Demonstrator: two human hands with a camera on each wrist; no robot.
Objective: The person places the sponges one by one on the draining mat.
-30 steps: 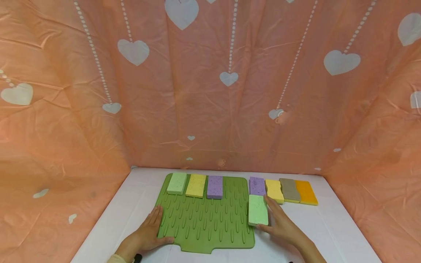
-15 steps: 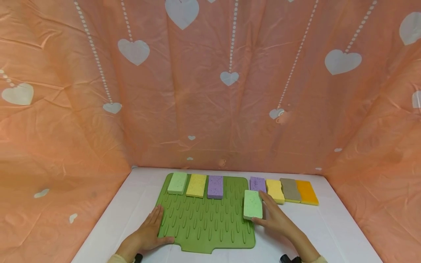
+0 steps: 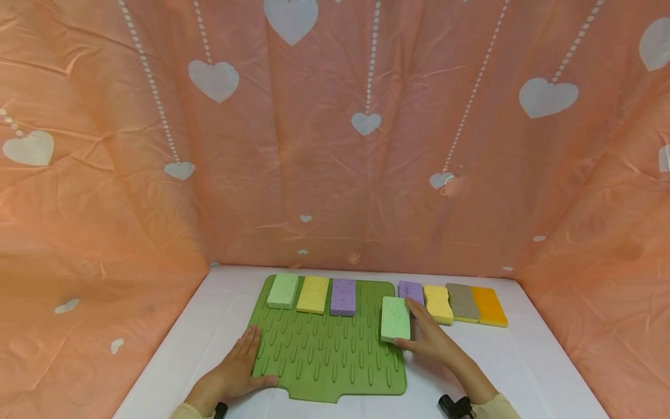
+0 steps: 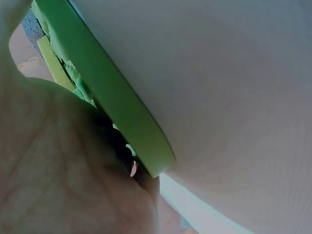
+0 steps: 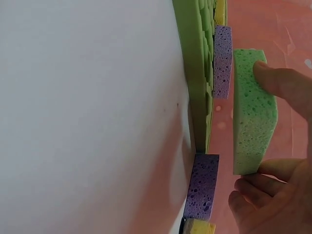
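Note:
A light green sponge [image 3: 395,319] is pinched between thumb and fingers of my right hand [image 3: 431,337], above the right edge of the green ridged mat [image 3: 324,355]. In the right wrist view a gap shows between this sponge [image 5: 253,114] and the mat [image 5: 195,73]. My left hand [image 3: 234,366] rests on the mat's left edge, fingers straight and thumb near the front corner. Along the mat's back lie a second green sponge [image 3: 283,291], a yellow sponge [image 3: 313,294] and a purple sponge [image 3: 343,297], side by side.
Right of the mat, a row holds another purple sponge [image 3: 410,290], partly hidden, a wavy yellow sponge [image 3: 438,304], a grey-topped sponge [image 3: 462,302] and an orange one [image 3: 489,306]. A peach curtain [image 3: 335,174] with hearts encloses the white table [image 3: 528,361].
My right hand has carried the green sponge left and farther back, from the mat's right edge to a little inside it. The left hand has stayed in place.

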